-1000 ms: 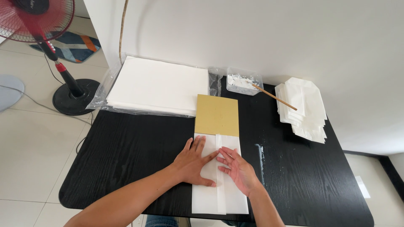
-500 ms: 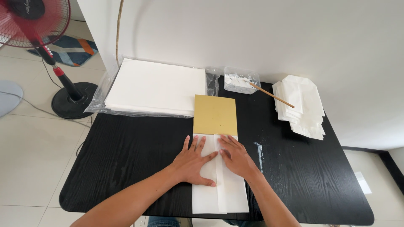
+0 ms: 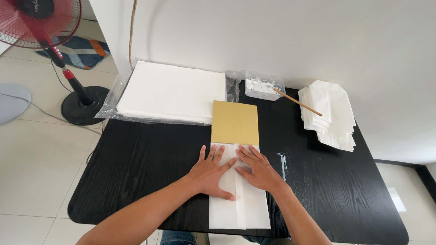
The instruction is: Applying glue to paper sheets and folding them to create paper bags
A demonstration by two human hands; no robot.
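Black tabletop (image 3: 136,172) by a white wall; both hands now side by side, left hand (image 3: 212,173) and right hand (image 3: 256,170), fingers spread flat, gripping nothing, pressing the folded white sheet (image 3: 238,208) at the near edge, right hand having slid up toward the gold card (image 3: 235,122).

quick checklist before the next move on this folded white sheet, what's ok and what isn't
1. Left hand flat on the folded white sheet: ok.
2. Right hand flat on the sheet beside it: ok.
3. Side flaps meet along the middle seam: ok where visible; under the hands, cannot tell.
4. Gold board sticks out straight from the sheet's far end: ok.
5. Glue tub with stick within reach: ok.
6. Seam stuck down: cannot tell.
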